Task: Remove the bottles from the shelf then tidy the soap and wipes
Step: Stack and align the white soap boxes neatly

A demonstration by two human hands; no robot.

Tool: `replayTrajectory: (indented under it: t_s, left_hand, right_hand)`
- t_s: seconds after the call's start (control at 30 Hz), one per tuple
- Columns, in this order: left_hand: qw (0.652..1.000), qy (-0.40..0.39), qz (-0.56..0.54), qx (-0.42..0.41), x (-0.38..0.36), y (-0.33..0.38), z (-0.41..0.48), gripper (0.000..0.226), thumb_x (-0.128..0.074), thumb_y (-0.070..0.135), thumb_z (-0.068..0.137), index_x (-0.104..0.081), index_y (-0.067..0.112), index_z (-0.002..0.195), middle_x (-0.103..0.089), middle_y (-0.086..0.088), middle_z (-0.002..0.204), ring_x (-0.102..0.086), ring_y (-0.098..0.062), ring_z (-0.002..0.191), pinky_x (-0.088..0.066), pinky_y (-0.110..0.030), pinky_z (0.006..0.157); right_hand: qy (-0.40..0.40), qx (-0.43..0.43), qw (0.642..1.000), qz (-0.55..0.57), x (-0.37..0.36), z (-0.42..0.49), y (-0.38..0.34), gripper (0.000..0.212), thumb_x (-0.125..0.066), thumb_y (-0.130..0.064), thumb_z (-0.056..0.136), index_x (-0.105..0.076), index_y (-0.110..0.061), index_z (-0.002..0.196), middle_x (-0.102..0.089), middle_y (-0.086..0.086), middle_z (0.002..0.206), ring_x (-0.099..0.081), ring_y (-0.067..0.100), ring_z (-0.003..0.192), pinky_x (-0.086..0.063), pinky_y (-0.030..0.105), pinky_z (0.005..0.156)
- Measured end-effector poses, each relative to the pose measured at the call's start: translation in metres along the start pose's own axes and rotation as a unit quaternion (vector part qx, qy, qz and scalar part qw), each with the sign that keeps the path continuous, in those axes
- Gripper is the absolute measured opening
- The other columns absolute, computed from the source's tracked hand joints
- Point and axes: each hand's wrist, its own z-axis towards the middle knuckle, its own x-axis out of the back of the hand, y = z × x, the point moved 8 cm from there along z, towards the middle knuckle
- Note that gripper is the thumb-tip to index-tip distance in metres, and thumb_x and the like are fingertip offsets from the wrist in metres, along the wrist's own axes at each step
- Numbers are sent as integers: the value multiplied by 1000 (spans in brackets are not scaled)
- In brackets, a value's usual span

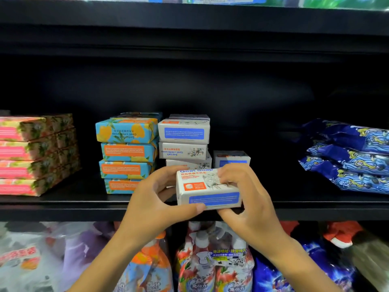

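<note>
Two bare forearms rise from the bottom edge, and the left hand (151,205) and right hand (250,199) share one soap box (208,190). The left grip closes on the box's left end, thumb along the lower front edge and fingers behind. The right grip closes on the right end, fingers curled over the top and thumb beneath; both are narrow and full, with nothing else held.

The box sits just in front of the white stack (184,140) and lower than it, at the front lip of the shelf (63,207). Its long axis runs left to right, parallel to that lip and to the boxes in the stack. It is white, with a blue panel facing the camera, an orange patch and a line drawing on top, and it looks crisp-cornered and undented.

Just right of the white stack stands a lone white box (231,158), lower than the stack and directly behind the held one. That spot seems the likeliest place to set it, straight back and slightly up, with the right hand nearer. A blue-and-orange stack (126,152) stands just left of the white stack, and a pink stack (31,154) further left. Blue wipes packs (353,157) are piled well to the right, and spray bottles (210,260) stand below. No bottles show on the soap shelf, so the bottle step looks done.
</note>
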Motion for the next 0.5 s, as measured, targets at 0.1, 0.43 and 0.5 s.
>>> replayTrajectory:
  t_s: [0.1,0.43,0.5]
  left_hand:
    - [999,26,41,0,15,-4,-4,65,-81,39,46,-63,27,108,-71,17,102,-65,-1,97,-50,-12,79]
    - [981,77,178,-23,26,-20,-10,65,-72,57,52,-57,37,112,-60,29,110,-57,9,103,-46,-10,83]
    - [966,85,235,-62,24,-17,-11,57,-69,60,59,-62,33,108,-57,24,113,-53,7,108,-45,-14,88]
  right_hand:
    - [-33,-76,997,-1,1,-8,23,50,-66,-42,75,-44,-27,118,-46,-14,121,-45,2,118,-41,14,93]
    - [-112,-151,964,-189,0,-35,59,53,-46,-70,70,-65,-29,99,-56,-22,96,-46,-1,96,-35,7,70]
    - [-104,-145,965,-194,1,-35,57,52,-46,-69,71,-65,-29,98,-57,-20,93,-47,-1,93,-34,6,67]
